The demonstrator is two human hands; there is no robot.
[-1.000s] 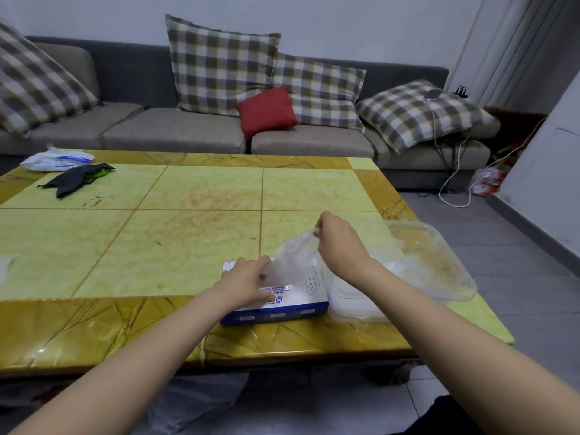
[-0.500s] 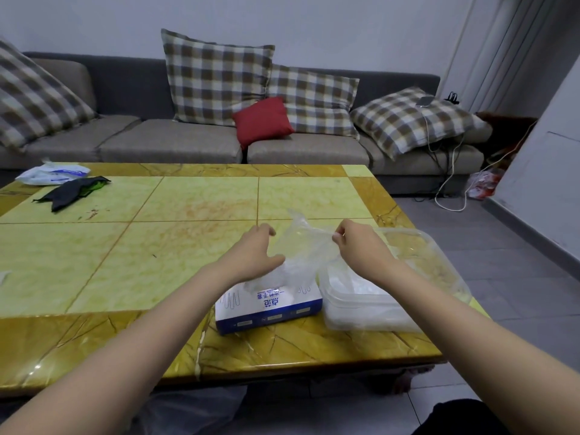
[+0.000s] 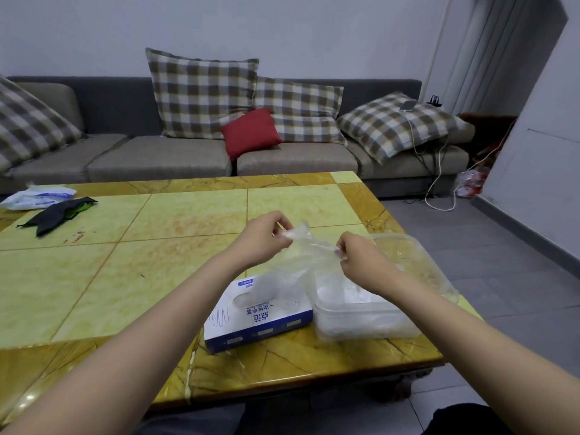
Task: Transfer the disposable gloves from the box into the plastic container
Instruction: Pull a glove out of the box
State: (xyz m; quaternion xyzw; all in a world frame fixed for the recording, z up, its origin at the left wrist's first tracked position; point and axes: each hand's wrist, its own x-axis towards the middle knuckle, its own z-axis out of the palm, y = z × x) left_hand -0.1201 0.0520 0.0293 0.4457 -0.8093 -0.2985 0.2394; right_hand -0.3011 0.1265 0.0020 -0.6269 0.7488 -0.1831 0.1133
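Note:
A blue and white glove box (image 3: 251, 318) lies on the yellow tiled table (image 3: 157, 277) near its front edge. Right of it stands a clear plastic container (image 3: 361, 321) with its clear lid (image 3: 417, 265) open behind it and some clear gloves inside. A clear disposable glove (image 3: 304, 249) hangs stretched above the box. My left hand (image 3: 263, 240) pinches its left end and my right hand (image 3: 361, 259) pinches its right end, over the container's left side.
A black and green cloth (image 3: 56, 213) and a white plastic packet (image 3: 37, 197) lie at the table's far left. A grey sofa (image 3: 188, 158) with checked pillows and a red cushion (image 3: 251, 133) stands behind. A white cable (image 3: 439, 183) trails on the floor at the right.
My left hand left the box and rose to take the glove's left end. Both hands lifted the glove higher and now hold it stretched between them.

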